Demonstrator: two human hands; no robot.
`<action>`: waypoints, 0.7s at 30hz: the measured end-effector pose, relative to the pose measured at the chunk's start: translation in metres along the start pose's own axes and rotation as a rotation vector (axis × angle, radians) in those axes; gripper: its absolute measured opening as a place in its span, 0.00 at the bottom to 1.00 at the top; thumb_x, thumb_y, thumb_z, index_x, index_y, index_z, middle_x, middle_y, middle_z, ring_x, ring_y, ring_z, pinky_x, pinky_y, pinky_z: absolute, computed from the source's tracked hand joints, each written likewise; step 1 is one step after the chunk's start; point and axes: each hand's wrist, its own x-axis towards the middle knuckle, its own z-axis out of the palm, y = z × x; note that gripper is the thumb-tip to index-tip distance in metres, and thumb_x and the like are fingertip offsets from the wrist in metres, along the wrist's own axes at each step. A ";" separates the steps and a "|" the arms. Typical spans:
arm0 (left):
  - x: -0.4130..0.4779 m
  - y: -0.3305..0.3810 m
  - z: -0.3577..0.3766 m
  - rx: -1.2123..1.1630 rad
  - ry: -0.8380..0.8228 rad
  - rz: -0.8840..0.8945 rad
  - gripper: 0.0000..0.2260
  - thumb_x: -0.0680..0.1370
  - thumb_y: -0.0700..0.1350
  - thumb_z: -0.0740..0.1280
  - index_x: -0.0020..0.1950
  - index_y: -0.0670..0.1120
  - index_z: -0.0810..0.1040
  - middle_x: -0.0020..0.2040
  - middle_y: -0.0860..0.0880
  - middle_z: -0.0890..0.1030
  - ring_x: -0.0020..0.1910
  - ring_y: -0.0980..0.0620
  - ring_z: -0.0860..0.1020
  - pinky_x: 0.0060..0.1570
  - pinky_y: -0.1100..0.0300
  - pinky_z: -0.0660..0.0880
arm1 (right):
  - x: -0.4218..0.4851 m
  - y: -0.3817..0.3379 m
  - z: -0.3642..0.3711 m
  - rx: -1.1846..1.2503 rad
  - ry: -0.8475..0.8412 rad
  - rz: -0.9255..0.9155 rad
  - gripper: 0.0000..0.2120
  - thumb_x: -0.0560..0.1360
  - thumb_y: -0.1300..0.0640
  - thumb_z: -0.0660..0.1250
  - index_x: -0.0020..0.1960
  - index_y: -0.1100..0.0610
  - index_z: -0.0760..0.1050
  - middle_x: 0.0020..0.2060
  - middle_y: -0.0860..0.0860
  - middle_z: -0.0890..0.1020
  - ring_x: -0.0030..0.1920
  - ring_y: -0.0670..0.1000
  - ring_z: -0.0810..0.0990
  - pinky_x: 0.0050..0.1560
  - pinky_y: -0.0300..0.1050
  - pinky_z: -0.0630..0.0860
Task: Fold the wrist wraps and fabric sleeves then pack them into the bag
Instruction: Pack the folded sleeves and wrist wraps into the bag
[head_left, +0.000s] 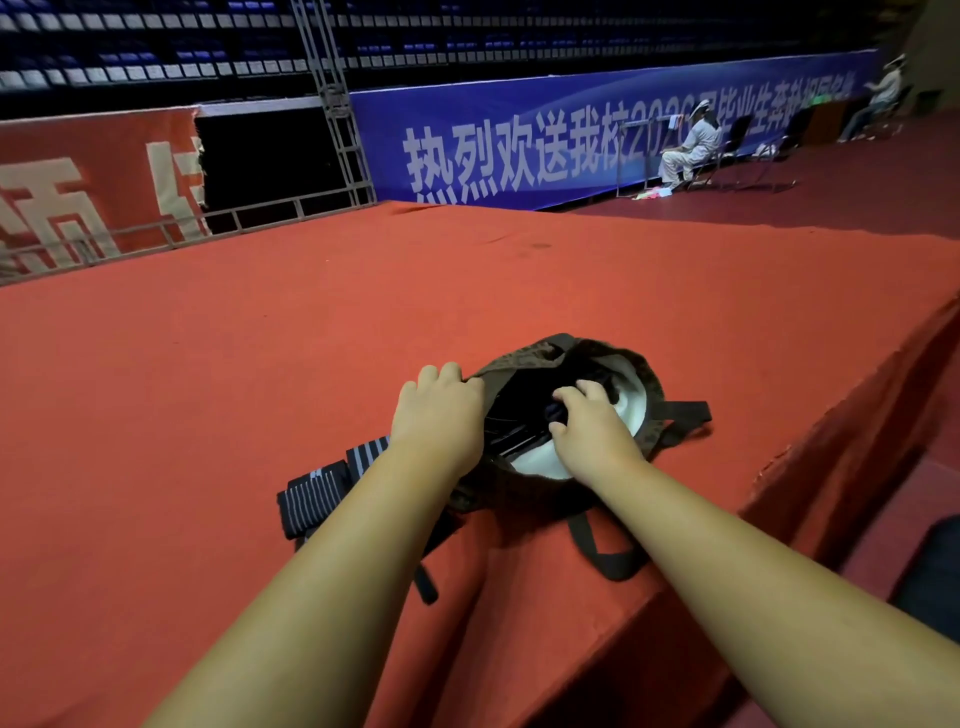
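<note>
A brown fabric bag (524, 358) with a white lining lies open on the red-covered platform (260, 338). My left hand (439, 415) grips the bag's left rim and holds it open. My right hand (592, 421) reaches inside the bag with fingers curled around a dark folded fabric piece (524, 421). A black wrist wrap with grey stripes (322, 491) lies on the platform just left of the bag, partly under my left forearm. The bag's dark straps (608, 556) trail over the front edge.
The platform drops off at its front and right edges (779, 493). A metal truss (332, 104) and blue and red banners stand behind. Seated people on chairs (691, 150) are far off at the back right on a dark red floor.
</note>
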 end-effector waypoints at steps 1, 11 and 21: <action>-0.004 -0.001 0.000 -0.002 0.016 -0.021 0.15 0.81 0.43 0.65 0.68 0.49 0.74 0.62 0.45 0.72 0.60 0.41 0.69 0.51 0.49 0.63 | -0.002 -0.001 -0.002 -0.020 -0.065 -0.018 0.27 0.87 0.59 0.63 0.84 0.56 0.63 0.87 0.54 0.49 0.80 0.57 0.67 0.66 0.43 0.71; -0.053 -0.015 -0.010 -0.237 -0.101 -0.081 0.17 0.81 0.45 0.62 0.69 0.50 0.73 0.63 0.44 0.70 0.61 0.37 0.72 0.56 0.45 0.72 | -0.041 -0.049 -0.022 0.181 -0.046 0.037 0.21 0.82 0.63 0.57 0.68 0.49 0.80 0.69 0.52 0.79 0.60 0.54 0.83 0.60 0.49 0.80; -0.124 -0.087 -0.044 -0.357 -0.126 -0.180 0.20 0.79 0.47 0.66 0.71 0.47 0.80 0.69 0.41 0.80 0.66 0.40 0.79 0.64 0.50 0.77 | -0.106 -0.160 -0.014 0.130 -0.194 -0.228 0.13 0.81 0.57 0.63 0.51 0.49 0.86 0.53 0.47 0.88 0.54 0.51 0.83 0.55 0.45 0.78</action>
